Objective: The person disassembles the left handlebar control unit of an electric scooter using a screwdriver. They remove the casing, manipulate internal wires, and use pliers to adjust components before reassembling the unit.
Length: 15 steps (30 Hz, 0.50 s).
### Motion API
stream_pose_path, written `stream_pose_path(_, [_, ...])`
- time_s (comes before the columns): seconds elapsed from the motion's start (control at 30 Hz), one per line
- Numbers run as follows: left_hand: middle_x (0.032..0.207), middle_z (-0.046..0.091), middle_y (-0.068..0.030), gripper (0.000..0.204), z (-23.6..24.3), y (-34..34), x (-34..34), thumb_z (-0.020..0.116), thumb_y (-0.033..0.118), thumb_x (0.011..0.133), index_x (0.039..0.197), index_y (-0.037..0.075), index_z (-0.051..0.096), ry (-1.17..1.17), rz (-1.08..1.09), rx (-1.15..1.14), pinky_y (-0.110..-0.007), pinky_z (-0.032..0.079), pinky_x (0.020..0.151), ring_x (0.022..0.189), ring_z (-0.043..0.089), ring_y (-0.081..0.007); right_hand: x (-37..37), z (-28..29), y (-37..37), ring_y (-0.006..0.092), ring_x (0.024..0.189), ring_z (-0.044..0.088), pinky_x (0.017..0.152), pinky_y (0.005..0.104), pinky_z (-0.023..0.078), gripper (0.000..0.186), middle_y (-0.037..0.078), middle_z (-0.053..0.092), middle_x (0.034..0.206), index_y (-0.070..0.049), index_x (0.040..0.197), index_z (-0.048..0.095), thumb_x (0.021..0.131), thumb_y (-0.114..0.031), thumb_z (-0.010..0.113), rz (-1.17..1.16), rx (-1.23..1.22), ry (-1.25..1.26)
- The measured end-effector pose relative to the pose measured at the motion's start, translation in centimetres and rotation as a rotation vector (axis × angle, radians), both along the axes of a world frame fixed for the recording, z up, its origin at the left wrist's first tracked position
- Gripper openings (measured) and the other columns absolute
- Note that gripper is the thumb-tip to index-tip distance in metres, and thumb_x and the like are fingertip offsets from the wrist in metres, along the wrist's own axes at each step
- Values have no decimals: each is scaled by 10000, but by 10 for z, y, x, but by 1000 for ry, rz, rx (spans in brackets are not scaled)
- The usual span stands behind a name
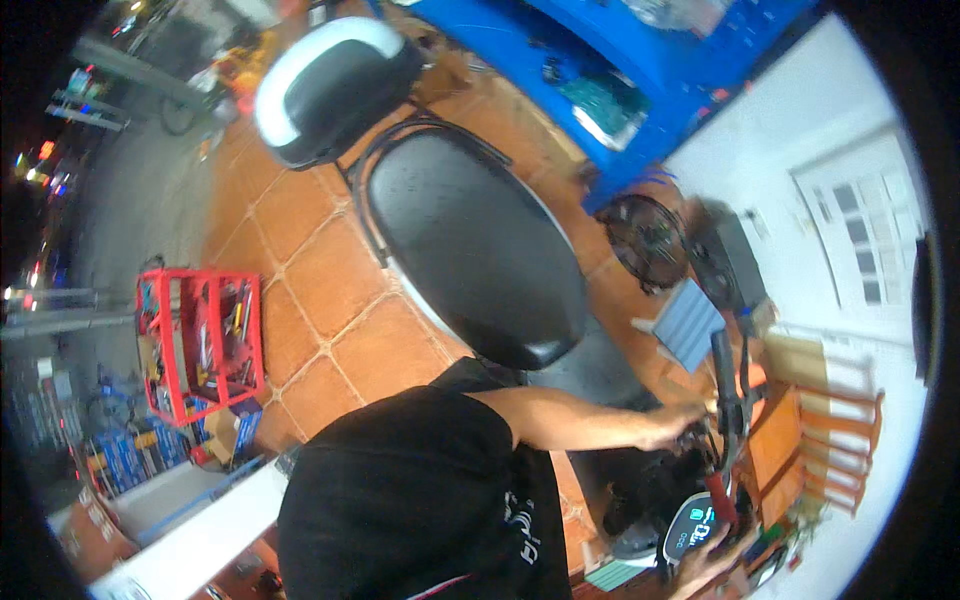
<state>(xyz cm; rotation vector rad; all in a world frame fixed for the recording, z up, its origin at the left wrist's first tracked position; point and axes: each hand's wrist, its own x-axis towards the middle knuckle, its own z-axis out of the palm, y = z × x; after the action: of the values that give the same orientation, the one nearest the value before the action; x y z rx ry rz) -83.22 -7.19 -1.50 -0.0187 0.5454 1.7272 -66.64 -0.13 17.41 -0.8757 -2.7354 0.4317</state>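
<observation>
A scooter with a long black seat (470, 240) stands tilted across the view. My left arm reaches right to its handlebar, and my left hand (672, 424) is closed beside the cables, below the black grip (722, 355); what its fingers hold is hidden. At the lower right my right hand (708, 562) is against the edge of the lit display (688, 528), its fingers blurred and partly cut off from sight. Between the hands is a reddish-brown bar-like part (718, 500). A black and white rear box (335, 90) sits behind the seat.
To the left, a red tool cart (200, 340) holds several tools. A blue bench (640, 90) stands at the top, with a fan (645, 240) below it. A wooden chair (830, 440) is close beyond the handlebar. Orange tiles (310, 290) cover the floor.
</observation>
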Motion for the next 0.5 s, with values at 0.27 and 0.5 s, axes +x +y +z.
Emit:
stream_pose_path(0.27, [933, 634, -91, 366, -18, 1, -9, 396, 403, 1005, 1102, 99, 576, -66, 65, -14, -409, 518, 689, 776, 614, -219, -46, 5, -16, 273, 922, 617, 841, 355, 476, 321, 204, 631, 993, 37, 1135, 552, 880, -159, 541, 49, 49, 228])
stream_pose_path(0.5, [856, 651, -88, 344, -16, 0, -9, 373, 361, 1027, 1087, 78, 559, -270, 50, 32, -350, 515, 556, 678, 639, -207, -45, 14, -10, 282, 805, 624, 741, 353, 495, 315, 173, 612, 905, 2, 1097, 542, 859, -187, 623, 23, 5, 100])
